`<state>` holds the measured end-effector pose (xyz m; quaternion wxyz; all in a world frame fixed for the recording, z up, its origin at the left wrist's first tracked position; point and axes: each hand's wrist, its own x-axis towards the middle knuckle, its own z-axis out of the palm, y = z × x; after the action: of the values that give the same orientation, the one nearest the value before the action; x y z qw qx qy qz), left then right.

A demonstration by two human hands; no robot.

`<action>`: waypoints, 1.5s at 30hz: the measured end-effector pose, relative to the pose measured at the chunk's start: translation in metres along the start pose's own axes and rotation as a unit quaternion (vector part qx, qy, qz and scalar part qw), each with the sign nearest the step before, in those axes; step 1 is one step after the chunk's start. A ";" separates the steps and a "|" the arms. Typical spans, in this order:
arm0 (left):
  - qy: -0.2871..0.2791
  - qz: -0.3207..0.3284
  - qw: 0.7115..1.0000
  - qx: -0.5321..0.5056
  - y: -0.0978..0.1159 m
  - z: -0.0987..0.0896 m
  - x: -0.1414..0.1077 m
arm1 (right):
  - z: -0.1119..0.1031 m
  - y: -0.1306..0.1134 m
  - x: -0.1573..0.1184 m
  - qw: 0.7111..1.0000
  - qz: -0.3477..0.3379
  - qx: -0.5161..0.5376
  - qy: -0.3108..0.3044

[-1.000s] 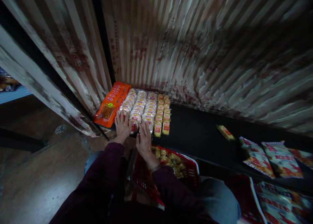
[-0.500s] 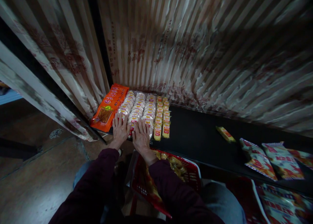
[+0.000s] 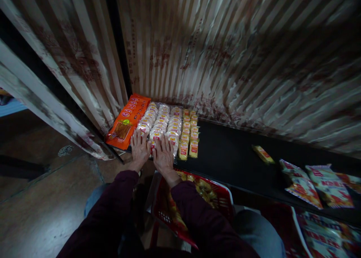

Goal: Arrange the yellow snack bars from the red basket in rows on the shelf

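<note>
Basket [image 3: 222,211], red, nearest the person, close below the bench [image 3: 225,145] edge; yellow packs [image 3: 204,188] inside. Forearms reach over it. Sleeves best held high enough to miss rim and packs.

Right grip [image 3: 163,156]: released, palm down, fingers spread at the near ends of the middle and right white rows. Left grip [image 3: 140,149]: likewise released, fingers spread on the near end of the left white row, thumb side toward the right grip. Neither is closed round anything.

White rows [image 3: 159,126]: three, on the bench, packs leaning one over another, film glossy. Film probably slides easily; light pressure spread over several fingertips should serve better than a hard poke, which might buckle a row. Both grips would do best moving level and together, so no column runs ahead.

Yellow rows [image 3: 188,135], two, just right of the white; right grip's outer fingers need care there, as a sideways nudge could skew them.

Orange bag [image 3: 128,120], flat, left of the white rows; left grip should steer clear of its edge.

Curtain [image 3: 180,62] behind: soft-looking, likely a poor stop, so pressure is better eased early.
</note>
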<state>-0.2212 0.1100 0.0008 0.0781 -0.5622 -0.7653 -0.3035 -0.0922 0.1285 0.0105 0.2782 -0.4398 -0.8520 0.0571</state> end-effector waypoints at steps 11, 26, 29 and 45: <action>0.007 -0.006 1.000 0.002 -0.003 0.002 0.004 | 0.002 0.002 0.002 1.000 -0.018 -0.014 -0.002; -0.007 -0.001 1.000 -0.016 0.006 0.001 -0.003 | -0.005 0.014 0.000 0.999 -0.013 -0.010 0.049; -0.002 0.000 1.000 -0.008 0.006 0.003 -0.003 | -0.003 0.018 -0.002 0.999 -0.009 -0.017 0.038; -0.004 0.003 1.000 -0.012 0.013 0.009 0.004 | 0.003 0.018 0.001 0.999 0.009 -0.017 0.037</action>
<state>-0.2093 0.1210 0.0003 0.0692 -0.5665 -0.7601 -0.3107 -0.0809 0.1410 0.0026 0.3010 -0.4538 -0.8382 0.0288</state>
